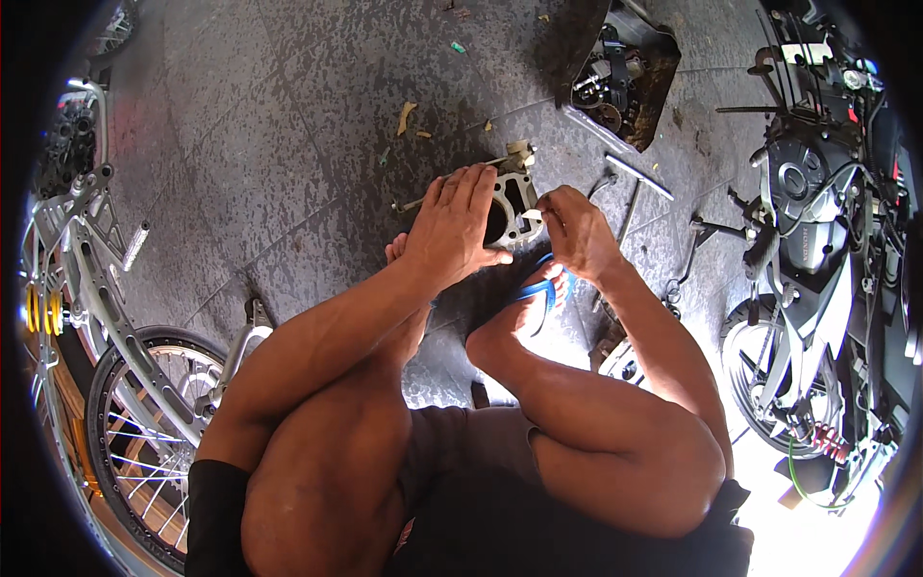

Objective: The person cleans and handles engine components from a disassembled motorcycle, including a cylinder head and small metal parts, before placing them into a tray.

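With our left hand (450,223), we gripped the pale metal engine block (509,209) from its 9 o'clock side, fingers across the upper part and thumb at the lower edge. The block sat just off the view centre, toward 1 o'clock. At its 3 o'clock edge, our right hand (580,236) was pinched closed on a small pale piece (532,215). We noted a dark tray (660,87) of parts farther out at 1 o'clock, a T-handle tool (639,178) at 2 and a spoked wheel (100,423) at 8.
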`<state>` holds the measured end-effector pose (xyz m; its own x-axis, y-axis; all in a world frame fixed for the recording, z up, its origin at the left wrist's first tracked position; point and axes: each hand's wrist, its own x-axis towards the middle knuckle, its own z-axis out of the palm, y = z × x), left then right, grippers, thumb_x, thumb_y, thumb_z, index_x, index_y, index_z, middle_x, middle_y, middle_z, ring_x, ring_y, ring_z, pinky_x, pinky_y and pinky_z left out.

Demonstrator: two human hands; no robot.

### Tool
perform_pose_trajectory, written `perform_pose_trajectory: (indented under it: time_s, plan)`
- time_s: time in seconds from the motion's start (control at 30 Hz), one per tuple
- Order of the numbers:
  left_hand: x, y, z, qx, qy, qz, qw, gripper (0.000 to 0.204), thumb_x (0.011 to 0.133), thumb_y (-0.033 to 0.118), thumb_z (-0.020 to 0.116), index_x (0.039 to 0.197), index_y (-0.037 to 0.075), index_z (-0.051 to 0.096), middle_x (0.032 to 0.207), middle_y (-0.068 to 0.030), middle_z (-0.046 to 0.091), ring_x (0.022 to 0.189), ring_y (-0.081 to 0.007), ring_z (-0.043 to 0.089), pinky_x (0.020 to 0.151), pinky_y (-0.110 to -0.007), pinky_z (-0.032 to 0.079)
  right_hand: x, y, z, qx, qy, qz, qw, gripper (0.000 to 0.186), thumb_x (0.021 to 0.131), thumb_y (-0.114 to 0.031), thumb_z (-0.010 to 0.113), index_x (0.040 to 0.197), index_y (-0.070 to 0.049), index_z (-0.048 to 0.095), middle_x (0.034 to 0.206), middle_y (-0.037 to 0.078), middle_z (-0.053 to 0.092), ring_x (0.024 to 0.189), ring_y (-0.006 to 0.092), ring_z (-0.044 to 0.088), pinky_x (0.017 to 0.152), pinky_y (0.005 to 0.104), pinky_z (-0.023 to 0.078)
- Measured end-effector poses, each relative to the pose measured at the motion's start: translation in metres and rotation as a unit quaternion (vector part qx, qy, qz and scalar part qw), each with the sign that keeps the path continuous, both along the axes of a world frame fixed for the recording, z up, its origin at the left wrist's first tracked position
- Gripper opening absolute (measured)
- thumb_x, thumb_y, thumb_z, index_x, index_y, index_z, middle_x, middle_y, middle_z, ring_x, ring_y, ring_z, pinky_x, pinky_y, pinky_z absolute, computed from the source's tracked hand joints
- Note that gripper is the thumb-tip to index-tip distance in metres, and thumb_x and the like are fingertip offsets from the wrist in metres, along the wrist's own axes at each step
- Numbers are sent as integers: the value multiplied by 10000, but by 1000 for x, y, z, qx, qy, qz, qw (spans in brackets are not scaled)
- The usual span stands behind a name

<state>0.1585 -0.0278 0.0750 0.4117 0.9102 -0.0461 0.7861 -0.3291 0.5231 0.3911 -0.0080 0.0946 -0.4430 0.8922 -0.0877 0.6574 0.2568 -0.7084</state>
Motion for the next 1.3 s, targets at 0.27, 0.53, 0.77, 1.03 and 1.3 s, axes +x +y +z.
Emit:
perform_pose_trajectory:
  time_s: [0.27,0.53,0.77,1.03,1.3]
  plan:
    - [1,0,-1,13,-15,-1,1000,1194,605,472,948,1504,-24,338,1496,-213,468,1396,-370,466,1170,-517,358,0,0,2,-36,10,-50,998,110,926,3,571,1019,27,626,941,204,634,880,382,675,791,432,537]
    - [0,0,0,11,-9,3,1000,1179,613,478,942,1500,-23,348,1492,-215,472,1389,-373,472,1171,-506,358,5,6,5,-29,-4,9,1000,97,916,3,572,989,16,635,924,200,620,896,404,639,815,463,531]
    - [1,0,2,12,-9,-2,1000,1183,613,480,941,1501,-23,343,1487,-214,478,1387,-369,475,1170,-502,357,3,-3,4,-7,2,-2,1000,123,918,18,555,1023,21,618,929,208,621,857,407,657,763,447,530]
    - [1,0,0,17,-11,3,1000,1200,592,476,955,1500,-19,346,1494,-210,472,1386,-368,475,1170,-503,355,-1,-14,3,-54,10,-67,996,119,932,-21,581,1016,34,645,946,206,693,898,374,715,795,424,555]
    - [-1,0,-1,-2,-12,-3,1000,1225,602,482,952,1521,-32,324,1510,-242,442,1389,-410,461,1174,-530,362,-2,-4,6,-47,12,-74,996,138,910,1,571,1012,19,661,951,216,669,887,392,691,799,447,552]
